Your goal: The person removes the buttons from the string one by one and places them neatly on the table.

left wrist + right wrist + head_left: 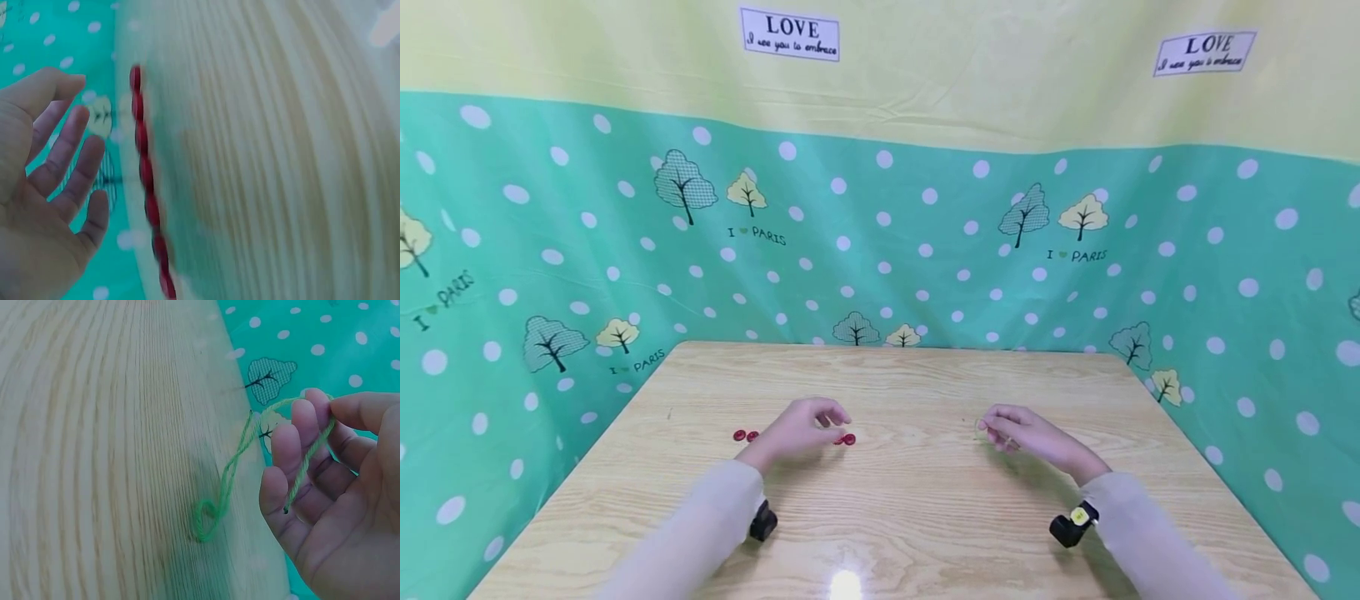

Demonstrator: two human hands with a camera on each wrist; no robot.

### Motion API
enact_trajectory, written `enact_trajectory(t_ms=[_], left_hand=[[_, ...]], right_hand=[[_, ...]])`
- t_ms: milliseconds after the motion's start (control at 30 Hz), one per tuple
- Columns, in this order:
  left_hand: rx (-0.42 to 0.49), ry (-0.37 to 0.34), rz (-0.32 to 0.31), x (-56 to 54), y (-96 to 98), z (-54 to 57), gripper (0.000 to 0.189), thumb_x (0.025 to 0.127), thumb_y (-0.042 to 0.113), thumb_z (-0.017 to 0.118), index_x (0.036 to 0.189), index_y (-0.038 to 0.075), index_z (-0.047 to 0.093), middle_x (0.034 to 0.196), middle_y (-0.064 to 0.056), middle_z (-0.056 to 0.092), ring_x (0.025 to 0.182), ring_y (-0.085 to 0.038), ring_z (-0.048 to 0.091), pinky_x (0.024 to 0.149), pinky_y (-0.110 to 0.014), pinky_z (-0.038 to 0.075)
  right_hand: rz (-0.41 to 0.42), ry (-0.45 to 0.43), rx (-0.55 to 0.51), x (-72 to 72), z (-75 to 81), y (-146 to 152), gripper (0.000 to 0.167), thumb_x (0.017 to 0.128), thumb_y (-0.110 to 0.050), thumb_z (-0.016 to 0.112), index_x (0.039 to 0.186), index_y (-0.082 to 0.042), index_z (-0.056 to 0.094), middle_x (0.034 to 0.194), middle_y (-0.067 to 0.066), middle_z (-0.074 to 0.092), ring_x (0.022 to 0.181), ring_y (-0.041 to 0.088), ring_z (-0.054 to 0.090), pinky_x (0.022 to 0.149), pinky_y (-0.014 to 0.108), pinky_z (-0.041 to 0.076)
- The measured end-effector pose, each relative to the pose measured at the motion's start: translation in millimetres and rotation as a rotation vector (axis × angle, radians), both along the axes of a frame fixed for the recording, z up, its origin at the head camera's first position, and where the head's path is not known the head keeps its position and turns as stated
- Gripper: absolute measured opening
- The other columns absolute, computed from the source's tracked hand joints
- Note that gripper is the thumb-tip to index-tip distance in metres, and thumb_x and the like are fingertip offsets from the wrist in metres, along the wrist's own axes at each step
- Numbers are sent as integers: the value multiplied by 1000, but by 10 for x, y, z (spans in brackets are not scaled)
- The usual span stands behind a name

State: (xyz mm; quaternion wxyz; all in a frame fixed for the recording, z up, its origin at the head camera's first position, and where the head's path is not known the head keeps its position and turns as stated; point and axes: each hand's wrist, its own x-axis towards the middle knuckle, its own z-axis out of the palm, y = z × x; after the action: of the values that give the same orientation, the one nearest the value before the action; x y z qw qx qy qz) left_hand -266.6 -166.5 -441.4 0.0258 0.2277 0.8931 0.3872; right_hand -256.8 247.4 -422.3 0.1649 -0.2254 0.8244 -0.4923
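Several small round red discs that look like buttons (145,172) lie in a row on the wooden table. My left hand (801,429) hovers over that row, its fingers loosely bent and holding nothing. In the head view it hides the middle of the row, and a red button (850,439) shows beyond its fingertips. To the right, my right hand (1026,435) pinches a green string (229,478) between thumb and index finger. One short end crosses the palm side of the fingers. The rest hangs down in a loop near the tabletop, and one tip looks dark.
The wooden table (910,517) runs back to a green, dotted curtain (917,242) with printed trees, which also stands along both sides. A black wrist camera (763,522) sits on the left sleeve, another black camera (1071,527) on the right sleeve.
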Motion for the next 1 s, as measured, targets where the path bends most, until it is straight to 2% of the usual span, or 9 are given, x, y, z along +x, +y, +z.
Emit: enact_trajectory(t_ms=[100, 200, 433, 567, 667, 800, 1000], left_hand=[[13, -7, -72, -20, 200, -25, 15, 91, 12, 72, 106, 9, 71, 91, 5, 66, 86, -15, 62, 76, -31, 53], [27, -25, -117, -35, 405, -41, 15, 92, 12, 71, 107, 9, 71, 90, 6, 66, 85, -13, 62, 76, -30, 53], [29, -63, -180, -72, 847, -55, 20, 96, 18, 68, 115, 12, 69, 93, 4, 67, 84, -12, 63, 73, -28, 53], [32, -96, -207, -86, 1053, -74, 27, 95, 21, 70, 120, 12, 66, 91, 4, 67, 76, -15, 66, 68, -28, 54], [47, -111, -223, -93, 1181, -84, 30, 94, 24, 71, 122, 13, 65, 89, 3, 67, 69, -18, 67, 66, -28, 54], [55, -105, -248, -100, 1312, -101, 30, 94, 27, 72, 121, 15, 65, 88, 3, 70, 70, -15, 67, 66, -26, 53], [66, -105, -260, -92, 1428, -97, 16, 95, 26, 71, 107, 16, 70, 88, -1, 73, 73, -18, 68, 64, -25, 53]], right_hand=[[3, 7, 5, -1, -12, -39, 37, 109, -25, 44, 116, 9, 57, 102, 23, 59, 91, 33, 57, 76, 41, 52], [8, 9, 6, -16, -34, -79, 39, 109, -27, 44, 117, 8, 58, 107, 23, 60, 98, 38, 58, 80, 43, 52], [18, -3, 4, -13, -42, -210, 38, 109, -30, 44, 118, 3, 60, 113, 18, 63, 104, 38, 59, 85, 47, 50], [30, -8, -6, -17, -43, -263, 37, 109, -30, 43, 118, 1, 61, 115, 17, 64, 106, 39, 59, 86, 49, 50], [41, -11, -16, -18, -41, -291, 38, 109, -30, 42, 119, 2, 60, 116, 17, 63, 108, 40, 59, 88, 50, 50], [53, -14, -30, -23, -46, -323, 38, 109, -29, 42, 120, 2, 60, 117, 16, 64, 108, 37, 60, 90, 50, 50], [53, -18, -44, -22, -66, -349, 37, 109, -28, 42, 119, 2, 60, 115, 13, 65, 105, 33, 61, 88, 50, 51]])
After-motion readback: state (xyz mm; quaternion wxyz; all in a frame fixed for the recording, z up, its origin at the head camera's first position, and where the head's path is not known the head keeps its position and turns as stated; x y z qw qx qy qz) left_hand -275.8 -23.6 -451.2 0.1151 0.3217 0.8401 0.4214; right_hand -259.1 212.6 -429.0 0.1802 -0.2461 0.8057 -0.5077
